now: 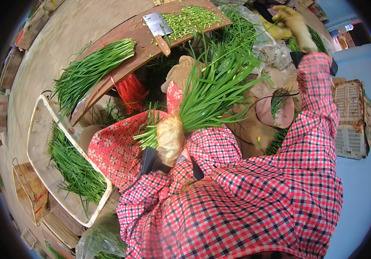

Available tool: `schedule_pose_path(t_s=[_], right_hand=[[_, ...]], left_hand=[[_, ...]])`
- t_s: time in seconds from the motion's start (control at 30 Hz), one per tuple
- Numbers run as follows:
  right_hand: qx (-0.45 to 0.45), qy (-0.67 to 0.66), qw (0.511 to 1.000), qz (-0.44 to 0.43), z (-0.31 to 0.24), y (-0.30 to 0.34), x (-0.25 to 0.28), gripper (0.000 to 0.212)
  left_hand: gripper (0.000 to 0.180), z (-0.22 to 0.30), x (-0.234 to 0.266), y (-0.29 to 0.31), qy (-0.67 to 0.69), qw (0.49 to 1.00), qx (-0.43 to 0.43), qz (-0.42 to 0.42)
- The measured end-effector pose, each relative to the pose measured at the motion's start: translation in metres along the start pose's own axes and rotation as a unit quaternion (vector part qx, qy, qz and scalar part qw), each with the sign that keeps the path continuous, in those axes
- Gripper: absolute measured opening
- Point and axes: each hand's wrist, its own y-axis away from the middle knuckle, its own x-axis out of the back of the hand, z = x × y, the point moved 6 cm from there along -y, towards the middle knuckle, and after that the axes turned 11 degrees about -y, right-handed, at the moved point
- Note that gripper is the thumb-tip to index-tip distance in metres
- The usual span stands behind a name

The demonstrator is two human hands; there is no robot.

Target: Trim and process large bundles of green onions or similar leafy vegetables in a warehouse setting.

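Observation:
My left hand (170,137), in a pale glove, is wrapped around the lower end of a bunch of garlic chives (220,93). The bunch lies over my lap, its long green leaves fanning out to the upper right. Far at the upper right, my right hand (297,26) reaches out in a yellowish glove, slightly blurred. Its fingers look stretched and apart, with nothing visible in them. Below it is a yellow thing (276,31) whose kind I cannot make out, beside clear plastic (276,54) and more greens (239,28).
A wooden board (144,39) ahead bears a cleaver (156,30), chopped green pieces (190,21) and a chive bunch (99,64). Red strings (131,90) hang below it. A white crate (67,203) with chives stands left; a worn crate (350,116) stands right.

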Motion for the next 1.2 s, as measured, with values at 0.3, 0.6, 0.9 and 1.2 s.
schedule_pose_path(t_s=[0.3, 0.6, 0.9, 1.2], right_hand=[[0.215, 0.029, 0.964, -0.156, -0.111, 0.054, -0.182, 0.058], [-0.043, -0.041, 0.927, -0.369, -0.118, 0.093, -0.266, 0.04], [0.209, -0.134, 0.926, -0.286, -0.151, 0.152, -0.247, 0.03], [0.061, -0.147, 0.908, -0.387, -0.128, 0.164, -0.267, 0.041]], left_hand=[[0.034, 0.003, -0.022, 0.01, -0.008, 1.0, -0.008, -0.015], [0.028, 0.007, -0.014, 0.008, -0.223, 0.97, 0.031, -0.088], [0.019, 0.007, -0.025, 0.013, -0.144, 0.987, 0.02, -0.074], [0.009, 0.003, -0.014, 0.01, 0.013, 0.999, -0.027, -0.043]])
